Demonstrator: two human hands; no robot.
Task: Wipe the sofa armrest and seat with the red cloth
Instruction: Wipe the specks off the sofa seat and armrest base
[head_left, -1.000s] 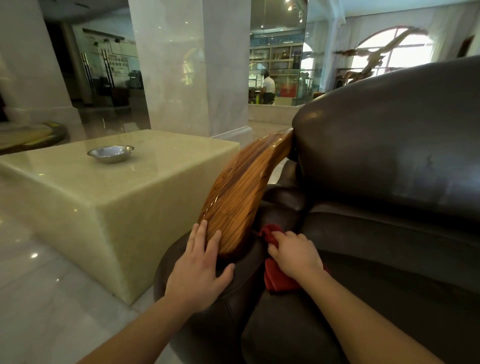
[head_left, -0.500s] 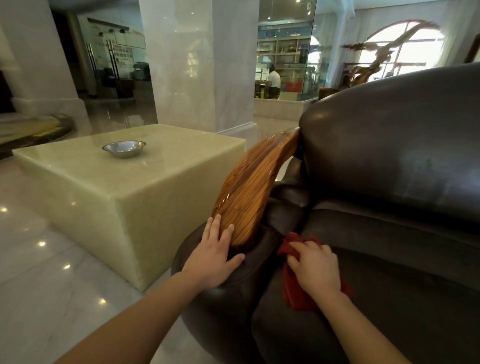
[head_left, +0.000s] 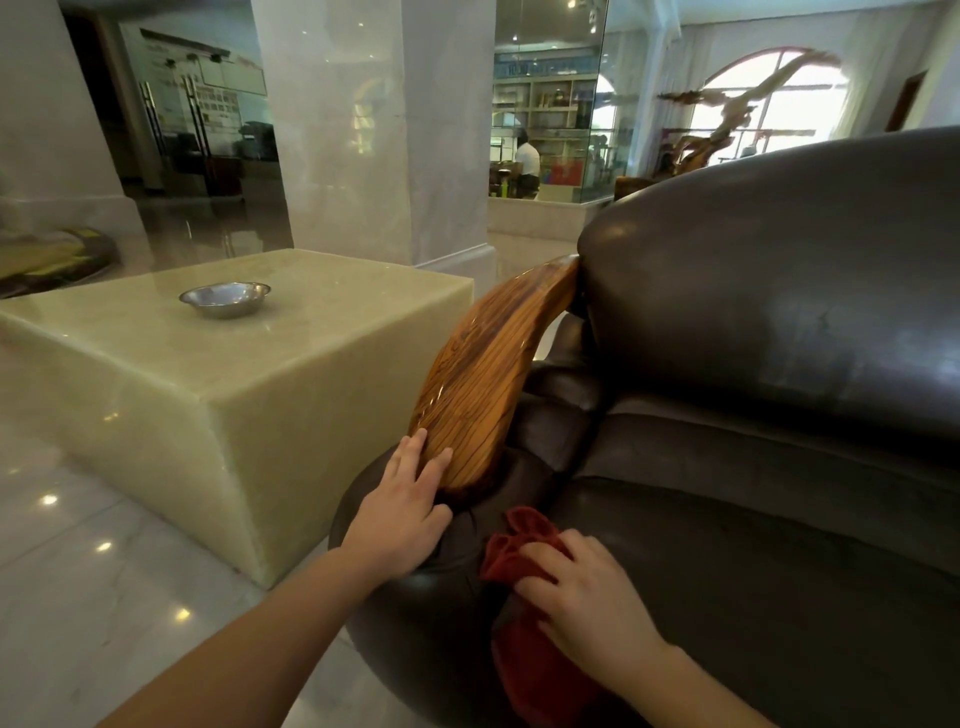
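**Between my hands, the crease is where the cloth could snag**

Under my right hand (head_left: 582, 597) the bunched red cloth (head_left: 519, 551) is pressed into the seam where the dark brown leather sofa seat (head_left: 753, 597) meets the padded armrest (head_left: 441, 613). My fingers are closed on the cloth. My left hand (head_left: 400, 525) lies flat and open, fingertips touching the lower end of the glossy striped wooden armrest panel (head_left: 483, 384). I judge the loose cloth could wedge in that crease and slip from my grip, leaving the seam unwiped.
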